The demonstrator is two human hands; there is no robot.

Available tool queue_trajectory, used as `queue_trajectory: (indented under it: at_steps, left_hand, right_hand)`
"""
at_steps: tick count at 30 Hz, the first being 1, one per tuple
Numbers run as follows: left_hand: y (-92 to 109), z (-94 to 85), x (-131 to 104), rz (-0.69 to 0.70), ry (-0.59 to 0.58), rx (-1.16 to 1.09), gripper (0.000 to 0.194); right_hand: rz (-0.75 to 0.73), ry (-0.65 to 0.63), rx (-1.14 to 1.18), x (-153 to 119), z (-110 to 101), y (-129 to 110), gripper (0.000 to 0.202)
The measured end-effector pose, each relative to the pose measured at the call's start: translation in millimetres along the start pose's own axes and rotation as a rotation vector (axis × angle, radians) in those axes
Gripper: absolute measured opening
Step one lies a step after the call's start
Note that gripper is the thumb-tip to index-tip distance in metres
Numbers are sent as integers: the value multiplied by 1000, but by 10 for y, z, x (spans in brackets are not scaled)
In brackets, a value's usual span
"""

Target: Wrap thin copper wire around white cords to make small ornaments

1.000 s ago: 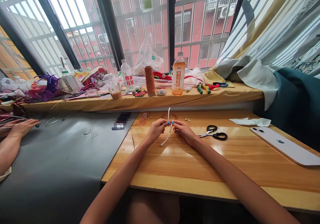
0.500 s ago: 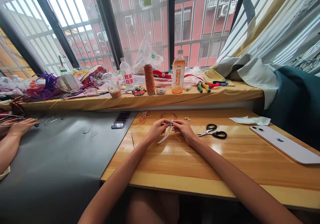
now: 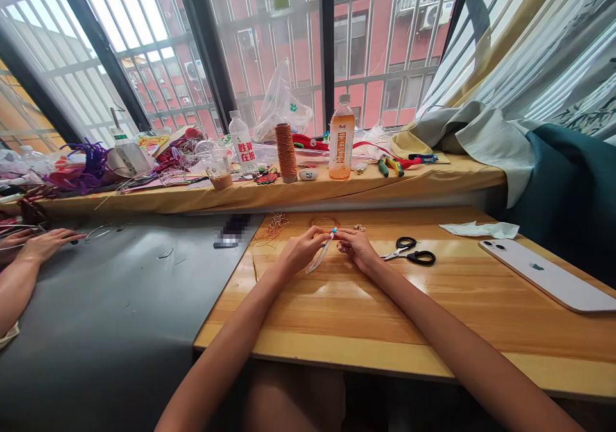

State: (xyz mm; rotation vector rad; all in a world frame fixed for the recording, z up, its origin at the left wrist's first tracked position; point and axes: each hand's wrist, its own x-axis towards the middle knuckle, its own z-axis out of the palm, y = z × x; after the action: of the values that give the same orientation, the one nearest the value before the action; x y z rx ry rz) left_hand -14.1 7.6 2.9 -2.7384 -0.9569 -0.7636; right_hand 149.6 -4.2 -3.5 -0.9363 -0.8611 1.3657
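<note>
Above the wooden table, my left hand and my right hand meet with fingertips pinched together. Between them is a white strip, its loose end hanging down to the left. A small blue spot shows at the fingertips; whether it is a nail or part of the piece, I cannot tell. Both hands are closed at the strip's upper end. Black-handled scissors lie to the right of my right hand. Behind my hands are a thin copper-coloured wire coil and small pale bits.
A white phone and a tissue lie at the right. Wire scraps are at the back left. The ledge holds a thread spool, an orange drink bottle and pliers. Another person's hand is over the grey table.
My hands and the white strip have shifted slightly up and to the right, and the fingers of my right hand have moved a little. The other person's hand has moved slightly right.
</note>
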Motion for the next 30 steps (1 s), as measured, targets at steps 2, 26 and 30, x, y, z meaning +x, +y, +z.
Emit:
queue_trajectory:
  at_steps: [2, 26, 30]
  left_hand:
    - [-3, -25, -8, 41, -34, 98, 33]
    - [12, 126, 46, -140, 114, -404, 11]
    - [19, 128, 66, -323, 97, -522, 9]
  right_hand:
    - [23, 9, 14, 1, 0, -11, 3]
    - [-41, -81, -129, -38, 36, 33, 16]
    - [-17, -66, -139, -56, 45, 16, 13]
